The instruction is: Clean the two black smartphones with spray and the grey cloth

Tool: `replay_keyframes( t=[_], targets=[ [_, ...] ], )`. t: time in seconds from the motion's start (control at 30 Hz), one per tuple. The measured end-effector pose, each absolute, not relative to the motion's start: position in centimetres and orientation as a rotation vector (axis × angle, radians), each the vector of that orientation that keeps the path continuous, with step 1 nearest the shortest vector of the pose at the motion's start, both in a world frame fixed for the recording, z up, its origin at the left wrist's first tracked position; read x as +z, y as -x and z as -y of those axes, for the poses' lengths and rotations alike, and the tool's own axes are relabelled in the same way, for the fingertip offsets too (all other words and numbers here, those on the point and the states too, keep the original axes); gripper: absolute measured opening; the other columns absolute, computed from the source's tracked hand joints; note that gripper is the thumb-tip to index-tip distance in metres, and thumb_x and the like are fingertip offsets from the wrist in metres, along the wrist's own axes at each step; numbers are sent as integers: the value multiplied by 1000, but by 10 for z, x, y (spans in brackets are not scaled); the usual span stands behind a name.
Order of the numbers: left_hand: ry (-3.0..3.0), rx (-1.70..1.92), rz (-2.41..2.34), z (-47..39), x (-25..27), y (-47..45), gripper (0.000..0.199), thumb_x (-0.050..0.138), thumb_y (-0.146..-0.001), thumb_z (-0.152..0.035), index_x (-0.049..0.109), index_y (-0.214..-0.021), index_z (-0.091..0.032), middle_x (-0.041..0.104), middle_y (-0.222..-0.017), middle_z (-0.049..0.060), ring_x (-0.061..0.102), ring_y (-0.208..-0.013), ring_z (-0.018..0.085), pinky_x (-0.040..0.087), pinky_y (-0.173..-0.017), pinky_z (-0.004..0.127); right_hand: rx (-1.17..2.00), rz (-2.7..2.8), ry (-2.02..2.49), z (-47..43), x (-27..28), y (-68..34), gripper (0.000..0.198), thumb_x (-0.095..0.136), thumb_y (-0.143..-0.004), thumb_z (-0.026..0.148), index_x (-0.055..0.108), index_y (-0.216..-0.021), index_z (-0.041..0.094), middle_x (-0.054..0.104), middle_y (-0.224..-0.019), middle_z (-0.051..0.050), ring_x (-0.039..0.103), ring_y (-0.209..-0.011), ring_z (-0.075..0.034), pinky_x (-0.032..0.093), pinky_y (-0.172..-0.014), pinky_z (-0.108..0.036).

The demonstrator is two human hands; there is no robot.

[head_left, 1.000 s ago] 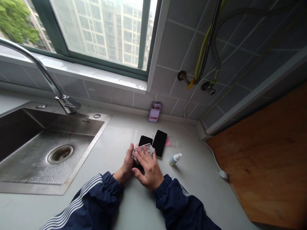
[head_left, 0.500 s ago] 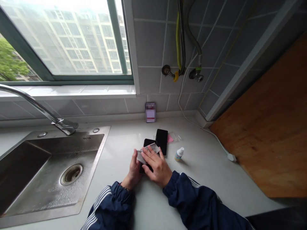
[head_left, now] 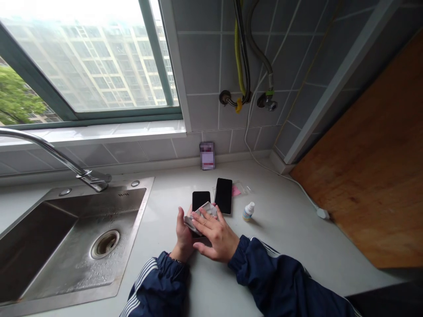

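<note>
My left hand (head_left: 183, 233) grips a black phone (head_left: 201, 199) along its left edge, the thumb raised at the side. Flat on its screen lies a folded light-grey cloth (head_left: 205, 210). My right hand (head_left: 216, 231) presses this cloth down with outstretched fingers, its thumb held apart over the lower end of the phone. The cloth and fingers hide much of the screen. Just beyond the right hand, a second dark phone (head_left: 224, 196) rests on the counter. To the right stands a small white-capped bottle (head_left: 248, 211), touched by neither hand.
A clear plastic piece (head_left: 243, 188) and a pink slip (head_left: 235, 190) lie beside the second phone. Another phone (head_left: 207, 156) leans upright against the wall. A steel sink (head_left: 139, 224) with a faucet (head_left: 89, 176) is at left. A white cable with a plug (head_left: 322, 213) crosses at right.
The cloth and right hand have shifted slightly down the phone, uncovering more of its top. The phone in my left hand sits a little more upright in view. The camera has tilted slightly.
</note>
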State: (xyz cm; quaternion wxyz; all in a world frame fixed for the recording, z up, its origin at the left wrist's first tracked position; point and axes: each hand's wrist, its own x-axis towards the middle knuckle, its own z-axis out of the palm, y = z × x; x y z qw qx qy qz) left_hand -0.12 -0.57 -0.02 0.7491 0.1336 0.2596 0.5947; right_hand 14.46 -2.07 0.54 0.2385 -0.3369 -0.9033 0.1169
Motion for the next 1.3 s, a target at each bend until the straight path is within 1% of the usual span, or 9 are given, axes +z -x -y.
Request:
replay_keyframes(
  t=[0.1,0.23,0.4,0.5,0.67,0.83,1.0,1.1,1.3],
  targets=[
    [-291,1263,-449,7,12,6,87,45,-89,-75,49,-148,-12,62,-139,22,56,-132,38,33,-118,54,354,2489,798,23,6,-143,56,55,-99,46,50,-149,21,49,-154,-8,33,-151,-25,-3,-125,-60],
    [-295,1263,-442,7,14,15,93,40,-89,-78,44,-152,-10,53,-149,23,58,-128,38,35,-117,53,328,2438,747,23,7,-142,40,53,-101,38,61,-137,23,60,-144,-5,46,-144,-22,-9,-125,-55],
    [-286,1280,-420,4,10,18,92,37,-89,-79,41,-154,-13,53,-149,20,55,-132,37,37,-116,51,233,2312,757,21,7,-141,29,51,-100,25,68,-124,22,70,-133,-3,57,-134,-19,-4,-127,-51],
    [-295,1269,-418,3,10,16,92,36,-90,-78,42,-154,-12,56,-146,21,54,-134,37,37,-116,52,193,2253,820,18,6,-143,29,50,-100,22,69,-122,23,71,-131,-3,59,-132,-19,-1,-128,-50],
    [-289,1248,-463,5,10,10,87,38,-92,-76,47,-150,-12,61,-140,20,55,-132,37,38,-115,52,168,2260,993,12,4,-149,39,51,-100,26,62,-137,24,59,-146,-6,48,-142,-23,0,-126,-57],
    [-345,1105,-559,9,11,4,81,41,-92,-75,54,-144,-13,65,-135,18,57,-129,38,40,-113,51,112,2218,1163,4,2,-156,65,54,-97,32,34,-159,21,38,-161,-10,29,-153,-30,10,-125,-63],
    [-485,1043,-546,10,7,4,74,48,-92,-71,55,-145,-20,66,-134,14,59,-128,37,40,-113,48,88,2155,1213,0,0,-160,81,53,-98,38,12,-164,18,22,-167,-12,18,-156,-33,15,-124,-63],
    [-511,1034,-539,11,6,3,75,51,-91,-70,54,-147,-21,66,-135,14,58,-130,37,40,-114,47,88,2139,1210,1,-1,-159,84,52,-98,39,6,-165,17,19,-168,-13,13,-156,-35,17,-123,-64],
    [-542,1042,-526,12,7,0,78,55,-89,-71,52,-149,-20,64,-140,15,54,-134,37,35,-118,49,70,2153,1211,3,-1,-157,87,54,-97,39,4,-165,16,17,-168,-14,9,-156,-36,18,-122,-65]
  ],
)
